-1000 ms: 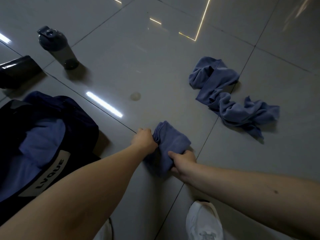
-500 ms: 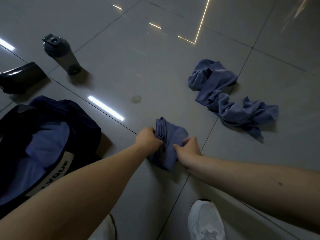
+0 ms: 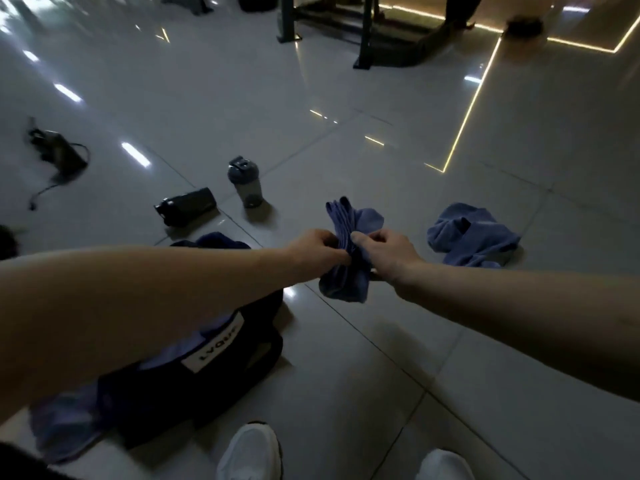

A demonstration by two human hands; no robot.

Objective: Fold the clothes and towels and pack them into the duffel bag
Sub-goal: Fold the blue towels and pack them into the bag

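Both hands hold a folded blue towel (image 3: 348, 282) up in the air above the tiled floor. My left hand (image 3: 317, 249) grips its left side and my right hand (image 3: 384, 252) pinches its right side; the folded layers stick up between them. A dark duffel bag (image 3: 214, 379) with a white label lies open at the lower left, partly hidden by my left forearm, with blue cloth (image 3: 65, 420) inside it and spilling out. A second blue towel (image 3: 471, 237) lies crumpled on the floor to the right.
A grey shaker bottle (image 3: 245, 181) stands beyond the bag, and a black bottle (image 3: 187, 206) lies on its side next to it. A dark pouch with a cord (image 3: 57, 155) lies far left. Metal frame legs (image 3: 363, 32) stand at the back. My white shoes (image 3: 251, 452) are at the bottom edge.
The folded towel has come up off the floor, held between both hands. The view has tilted up and shifted, showing more of the room and the bag below my left arm.
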